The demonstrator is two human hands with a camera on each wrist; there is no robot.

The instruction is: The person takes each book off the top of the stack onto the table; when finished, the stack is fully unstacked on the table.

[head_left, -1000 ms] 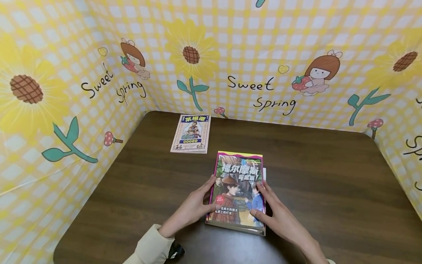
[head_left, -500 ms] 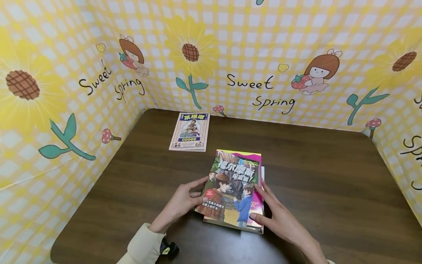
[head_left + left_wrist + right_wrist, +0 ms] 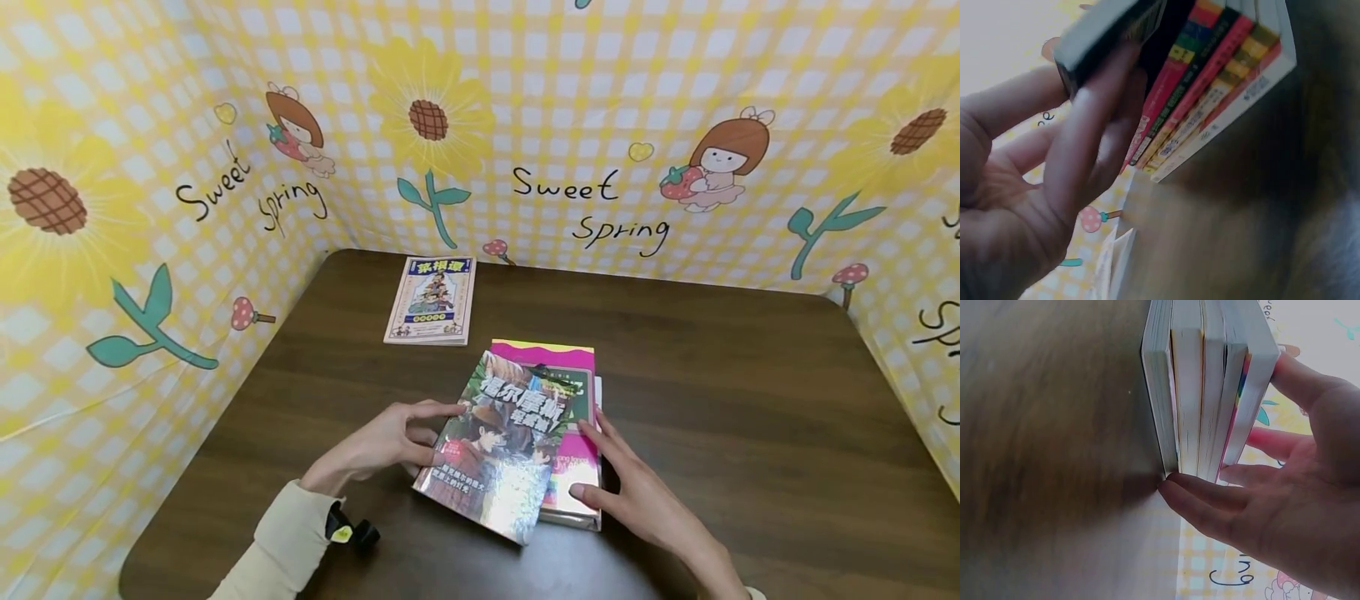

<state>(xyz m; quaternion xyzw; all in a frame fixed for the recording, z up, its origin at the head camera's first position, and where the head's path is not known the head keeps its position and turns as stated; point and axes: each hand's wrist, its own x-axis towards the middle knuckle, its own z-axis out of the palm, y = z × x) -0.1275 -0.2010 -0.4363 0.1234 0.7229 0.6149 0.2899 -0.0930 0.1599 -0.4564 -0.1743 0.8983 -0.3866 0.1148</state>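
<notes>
My left hand [image 3: 378, 442] grips the left edge of a glossy comic-style book [image 3: 491, 454] with a boy in a cap on its cover. This book lies tilted over a pink book [image 3: 543, 357], the upper one of a stack. In the left wrist view, the gripped book [image 3: 1110, 44] stands apart from the coloured spines [image 3: 1210, 81] of the stack. My right hand [image 3: 645, 492] rests against the stack's right side, fingers spread, thumb by the pink cover. The right wrist view shows its fingers [image 3: 1210, 490] touching the page edges [image 3: 1188, 394] of several books.
A thin cream-and-blue book [image 3: 430, 302] lies flat near the far left corner of the dark wooden table [image 3: 712, 358]. A yellow checked cloth [image 3: 570, 100] with sunflowers walls the back and both sides. A black strap [image 3: 352, 529] is on the left wrist.
My left hand has slid the comic-style book left and toward me, turning it askew and uncovering the pink book. My right hand has stayed at the stack's right side.
</notes>
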